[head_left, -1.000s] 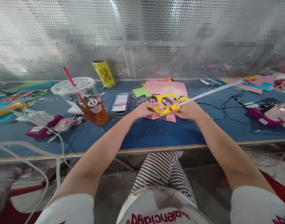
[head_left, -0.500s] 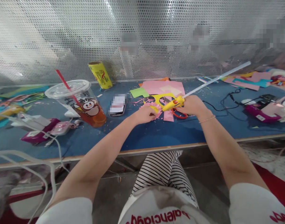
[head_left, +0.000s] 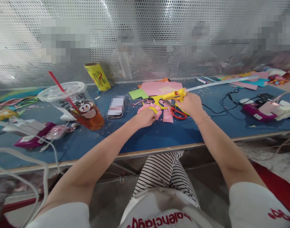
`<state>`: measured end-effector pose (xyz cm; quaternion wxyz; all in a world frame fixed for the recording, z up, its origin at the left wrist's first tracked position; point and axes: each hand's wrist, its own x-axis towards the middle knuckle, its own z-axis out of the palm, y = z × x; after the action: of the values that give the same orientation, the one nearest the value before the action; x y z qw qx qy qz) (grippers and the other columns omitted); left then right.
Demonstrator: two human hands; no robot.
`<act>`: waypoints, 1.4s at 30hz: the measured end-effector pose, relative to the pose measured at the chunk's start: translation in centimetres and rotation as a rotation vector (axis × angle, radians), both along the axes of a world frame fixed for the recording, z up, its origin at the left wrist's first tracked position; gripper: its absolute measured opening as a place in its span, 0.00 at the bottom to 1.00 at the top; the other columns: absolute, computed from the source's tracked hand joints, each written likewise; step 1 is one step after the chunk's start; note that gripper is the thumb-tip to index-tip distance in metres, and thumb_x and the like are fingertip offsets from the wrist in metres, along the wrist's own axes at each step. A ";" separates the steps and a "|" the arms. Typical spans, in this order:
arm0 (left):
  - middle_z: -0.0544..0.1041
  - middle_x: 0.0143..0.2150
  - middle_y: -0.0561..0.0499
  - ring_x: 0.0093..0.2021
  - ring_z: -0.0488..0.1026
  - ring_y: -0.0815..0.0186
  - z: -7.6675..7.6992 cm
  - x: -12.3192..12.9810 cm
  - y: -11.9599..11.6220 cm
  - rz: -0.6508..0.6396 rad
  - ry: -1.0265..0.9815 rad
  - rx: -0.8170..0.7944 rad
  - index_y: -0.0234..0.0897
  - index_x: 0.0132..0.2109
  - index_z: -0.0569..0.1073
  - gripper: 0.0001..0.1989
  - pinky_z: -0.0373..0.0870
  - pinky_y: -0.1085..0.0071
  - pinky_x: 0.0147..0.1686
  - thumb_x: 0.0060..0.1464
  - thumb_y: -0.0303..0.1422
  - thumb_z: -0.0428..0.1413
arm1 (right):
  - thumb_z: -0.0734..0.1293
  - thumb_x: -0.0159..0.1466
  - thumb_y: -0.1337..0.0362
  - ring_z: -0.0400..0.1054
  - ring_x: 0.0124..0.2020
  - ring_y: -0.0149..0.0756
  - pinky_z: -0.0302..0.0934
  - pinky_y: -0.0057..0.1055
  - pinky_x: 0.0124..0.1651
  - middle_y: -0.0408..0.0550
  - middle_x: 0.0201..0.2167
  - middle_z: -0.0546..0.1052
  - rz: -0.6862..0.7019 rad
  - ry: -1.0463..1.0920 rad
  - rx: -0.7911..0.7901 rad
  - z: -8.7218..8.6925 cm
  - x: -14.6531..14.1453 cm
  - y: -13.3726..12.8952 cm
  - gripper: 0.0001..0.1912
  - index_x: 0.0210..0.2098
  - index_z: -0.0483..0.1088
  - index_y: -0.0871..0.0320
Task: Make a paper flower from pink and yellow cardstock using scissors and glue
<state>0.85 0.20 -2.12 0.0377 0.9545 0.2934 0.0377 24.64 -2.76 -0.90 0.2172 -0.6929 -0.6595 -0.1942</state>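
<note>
My right hand [head_left: 192, 103] is closed around a yellow hot glue gun [head_left: 174, 94], its nozzle pointing left. A long clear glue stick [head_left: 220, 84] sticks out from its back toward the right. My left hand [head_left: 147, 118] is closed on a pink fringed paper flower [head_left: 143, 108] with a yellow paper piece [head_left: 153, 110] on it; the fingertips are partly hidden. Between and beyond the hands lies a yellow paper sheet with round cutouts [head_left: 157, 100]. Red-handled scissors [head_left: 179, 114] rest below the glue gun, beside a pink paper strip [head_left: 168, 115].
A plastic cup of brown drink [head_left: 92, 117] with a red straw stands left, near a phone [head_left: 115, 107] and a yellow cardboard tube [head_left: 98, 77]. Pink paper [head_left: 162, 87] and green paper [head_left: 138, 93] lie behind. Purple power strips [head_left: 258, 113] with cables sit at both sides. A perforated metal screen [head_left: 149, 38] backs the table.
The glue gun has lifted away from the flower, and its nozzle has swung up to nearly level. The glue stick has tipped lower. My left hand still holds the flower; the view has shifted slightly.
</note>
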 end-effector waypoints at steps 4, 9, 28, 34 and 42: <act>0.76 0.29 0.44 0.32 0.71 0.64 0.0 0.0 -0.1 -0.022 0.020 0.053 0.33 0.27 0.76 0.11 0.61 0.69 0.35 0.50 0.24 0.49 | 0.57 0.62 0.44 0.72 0.35 0.51 0.59 0.37 0.34 0.62 0.33 0.77 0.018 0.012 -0.008 -0.2 -0.4 0.0 0.29 0.45 0.71 0.64; 0.76 0.29 0.42 0.35 0.71 0.62 -0.2 -0.1 -0.2 -0.089 0.041 0.113 0.33 0.25 0.74 0.12 0.63 0.68 0.38 0.51 0.25 0.48 | 0.58 0.62 0.45 0.73 0.36 0.51 0.61 0.38 0.35 0.62 0.35 0.78 -0.006 0.050 -0.065 -0.4 -0.8 0.2 0.27 0.43 0.71 0.63; 0.76 0.28 0.46 0.32 0.71 0.65 -0.2 -0.8 0.6 0.083 -0.166 0.058 0.33 0.27 0.75 0.09 0.64 0.71 0.35 0.50 0.32 0.54 | 0.62 0.60 0.47 0.73 0.35 0.50 0.62 0.37 0.33 0.59 0.33 0.78 0.024 0.135 -0.009 -0.9 -0.1 0.6 0.24 0.41 0.72 0.62; 0.77 0.29 0.53 0.28 0.70 0.72 0.5 -1.2 0.6 0.175 -0.327 -0.225 0.34 0.35 0.77 0.09 0.63 0.77 0.31 0.46 0.27 0.54 | 0.61 0.61 0.47 0.73 0.37 0.52 0.63 0.39 0.35 0.60 0.35 0.78 0.009 0.136 -0.036 -0.6 -0.3 0.4 0.24 0.43 0.71 0.62; 0.79 0.32 0.51 0.31 0.72 0.71 0.4 -1.0 0.3 0.169 -0.239 -0.251 0.33 0.33 0.78 0.06 0.64 0.77 0.33 0.44 0.28 0.59 | 0.60 0.62 0.48 0.73 0.40 0.51 0.63 0.39 0.38 0.62 0.37 0.78 -0.023 0.104 -0.104 -0.6 -0.4 0.5 0.25 0.44 0.70 0.63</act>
<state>-0.17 0.45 -1.70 0.1876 0.9030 0.3684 0.1167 24.27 -2.29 -1.50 0.2128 -0.7198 -0.6486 -0.1261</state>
